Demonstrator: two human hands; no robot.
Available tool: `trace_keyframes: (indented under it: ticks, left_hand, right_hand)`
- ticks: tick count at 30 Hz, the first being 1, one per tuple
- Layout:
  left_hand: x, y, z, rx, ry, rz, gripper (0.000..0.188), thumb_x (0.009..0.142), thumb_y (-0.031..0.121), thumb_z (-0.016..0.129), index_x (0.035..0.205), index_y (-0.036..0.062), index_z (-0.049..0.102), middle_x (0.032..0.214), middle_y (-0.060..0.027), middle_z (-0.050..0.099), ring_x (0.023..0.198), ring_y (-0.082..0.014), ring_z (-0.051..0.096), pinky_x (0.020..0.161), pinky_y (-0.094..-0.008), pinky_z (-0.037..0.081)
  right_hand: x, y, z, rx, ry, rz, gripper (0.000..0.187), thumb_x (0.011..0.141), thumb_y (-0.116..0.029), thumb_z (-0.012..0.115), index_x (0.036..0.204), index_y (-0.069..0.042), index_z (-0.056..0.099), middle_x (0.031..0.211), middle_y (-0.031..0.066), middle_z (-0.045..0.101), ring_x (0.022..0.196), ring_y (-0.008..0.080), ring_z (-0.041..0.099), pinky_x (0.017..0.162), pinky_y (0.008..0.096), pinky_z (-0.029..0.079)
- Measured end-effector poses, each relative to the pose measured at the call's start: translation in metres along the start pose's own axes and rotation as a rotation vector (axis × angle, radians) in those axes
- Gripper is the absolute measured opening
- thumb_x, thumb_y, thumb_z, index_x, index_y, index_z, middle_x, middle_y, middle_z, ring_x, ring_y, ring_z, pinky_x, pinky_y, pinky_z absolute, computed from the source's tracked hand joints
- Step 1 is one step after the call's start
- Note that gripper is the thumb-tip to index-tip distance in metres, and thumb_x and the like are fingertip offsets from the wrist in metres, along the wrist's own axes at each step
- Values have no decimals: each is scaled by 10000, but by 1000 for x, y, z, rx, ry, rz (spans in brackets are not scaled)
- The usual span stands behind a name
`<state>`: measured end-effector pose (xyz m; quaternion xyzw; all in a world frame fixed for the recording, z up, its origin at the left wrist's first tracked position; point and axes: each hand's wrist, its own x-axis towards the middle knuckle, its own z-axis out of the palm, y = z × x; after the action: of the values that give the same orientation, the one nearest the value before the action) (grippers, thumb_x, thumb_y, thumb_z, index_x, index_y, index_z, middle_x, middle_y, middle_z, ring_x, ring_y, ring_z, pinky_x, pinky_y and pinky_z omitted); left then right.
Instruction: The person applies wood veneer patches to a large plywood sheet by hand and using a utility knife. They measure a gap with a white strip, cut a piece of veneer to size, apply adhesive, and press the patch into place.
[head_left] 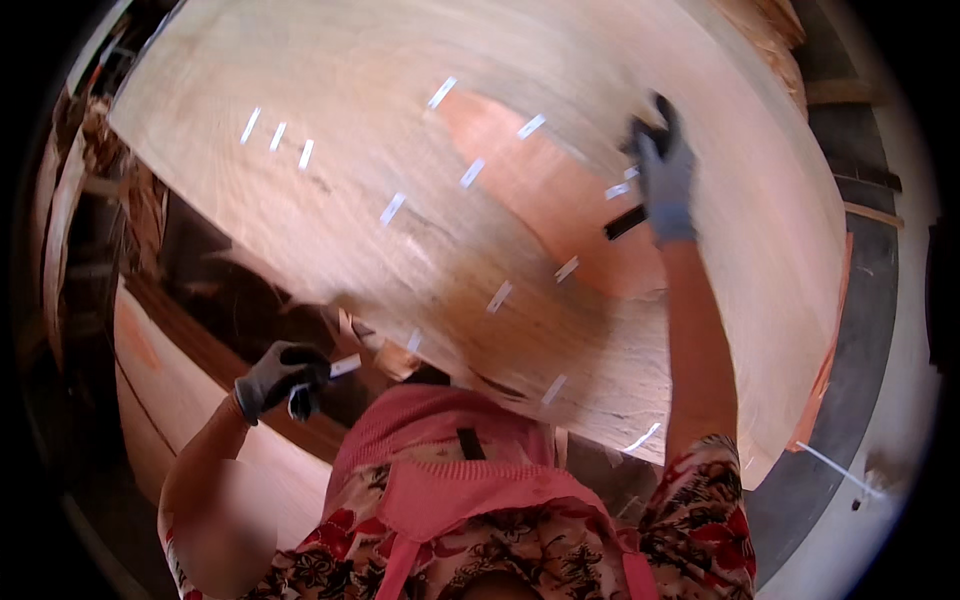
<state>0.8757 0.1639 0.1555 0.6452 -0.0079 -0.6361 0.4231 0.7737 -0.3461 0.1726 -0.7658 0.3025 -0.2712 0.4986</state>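
A large pale wood veneer sheet (340, 80) spreads out in front of me, with a reddish patch (540, 190) in it. Short white tape strips (393, 208) are stuck at several spots on the sheet and along the patch's edges. My right hand (665, 175), in a grey glove with black fingertips, is over the patch's right side, its fingers smeared by motion. A dark, narrow bar (626, 222) lies beside that wrist; whether I hold it is unclear. Off the sheet's near left edge, my gloved left hand (280, 380) pinches a white tape piece (345, 366).
Another veneer sheet (145, 350) lies lower left, below the left forearm. Torn veneer pieces (70, 210) hang along the far left side. A dark grey surface (868, 300) borders the sheet on the right, where a thin white stick (840, 468) juts out.
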Motion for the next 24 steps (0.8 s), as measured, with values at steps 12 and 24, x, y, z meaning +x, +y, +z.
trace_keyframes:
  ticks: [12,24]
  left_hand:
    - [-43,-39,66,895,-290,-583,255,868,350,677,966,119,724,688,-48,691,509,-152,619,492,-292,513]
    - [-35,-205,2,119,-129,-166,625,839,361,761,1352,77,542,1158,-94,677,1045,-186,641,913,-277,497]
  right_hand:
    - [-44,63,-30,-710,12,150,650,863,-293,698,1411,-58,439,1137,138,688,1050,284,658,884,377,487]
    - [-86,38,-123,1154,-280,143,415,1014,-211,484,1372,-1,474,991,61,614,937,187,542,870,350,426]
